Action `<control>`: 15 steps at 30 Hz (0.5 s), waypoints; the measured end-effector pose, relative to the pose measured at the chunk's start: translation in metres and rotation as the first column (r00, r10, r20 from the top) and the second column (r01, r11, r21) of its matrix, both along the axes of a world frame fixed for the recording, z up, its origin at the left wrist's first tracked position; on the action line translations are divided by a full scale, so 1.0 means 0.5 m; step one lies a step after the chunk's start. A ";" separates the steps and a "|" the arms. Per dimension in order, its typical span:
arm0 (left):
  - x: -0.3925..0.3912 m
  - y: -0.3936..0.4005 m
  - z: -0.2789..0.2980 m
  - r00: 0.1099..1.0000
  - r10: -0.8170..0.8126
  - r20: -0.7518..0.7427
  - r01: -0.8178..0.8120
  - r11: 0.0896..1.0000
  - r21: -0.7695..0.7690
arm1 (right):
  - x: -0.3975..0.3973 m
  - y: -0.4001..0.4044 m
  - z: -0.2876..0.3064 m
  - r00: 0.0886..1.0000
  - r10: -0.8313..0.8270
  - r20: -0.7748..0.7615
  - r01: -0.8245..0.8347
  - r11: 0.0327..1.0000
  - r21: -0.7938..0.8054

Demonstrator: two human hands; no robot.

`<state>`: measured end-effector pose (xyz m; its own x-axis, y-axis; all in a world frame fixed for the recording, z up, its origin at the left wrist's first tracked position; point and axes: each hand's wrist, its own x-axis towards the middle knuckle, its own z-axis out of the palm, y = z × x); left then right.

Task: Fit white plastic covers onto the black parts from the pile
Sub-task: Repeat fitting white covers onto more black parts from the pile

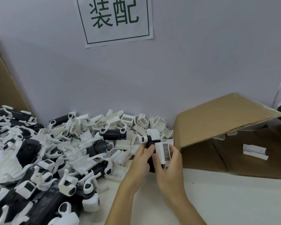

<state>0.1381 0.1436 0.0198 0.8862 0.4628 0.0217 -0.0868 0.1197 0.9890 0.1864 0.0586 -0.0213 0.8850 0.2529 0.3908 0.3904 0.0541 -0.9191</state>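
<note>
**Cover held against black part at the pile's right edge**

Presently both hands work above the white table (225, 200), just right of the pile (55, 151). The left hand (140, 161) grips a black part (150, 143), fingers curled round it. The right hand (169, 168) pinches a white cover (165, 152) with a grille, touching that part. A tipped cardboard box (225, 119) stands just beside, to the right. Bare table lies near the forearms.
</note>
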 end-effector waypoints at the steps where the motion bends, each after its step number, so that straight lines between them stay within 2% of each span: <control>1: 0.001 -0.003 -0.001 0.999 -0.035 0.003 0.035 0.999 0.020 | 0.000 0.001 -0.004 1.000 -0.007 0.019 0.007 0.999 -0.038; 5: 0.006 -0.007 -0.007 1.000 -0.021 0.010 0.020 0.992 0.128 | 0.000 -0.001 -0.015 0.990 -0.049 0.129 0.067 0.988 -0.136; 9: 0.002 0.000 -0.003 0.999 0.009 0.045 -0.010 0.999 0.036 | -0.010 0.000 -0.008 0.975 0.015 0.222 0.018 0.989 -0.144; 15: 0.005 -0.002 -0.003 0.998 0.014 0.069 -0.013 1.000 -0.005 | -0.012 -0.001 -0.002 0.965 -0.051 0.257 0.074 0.994 -0.081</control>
<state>0.1404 0.1424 0.0183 0.8764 0.4749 0.0803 -0.1564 0.1229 0.9800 0.1806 0.0579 -0.0223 0.7748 0.2442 0.5831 0.6115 -0.0555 -0.7893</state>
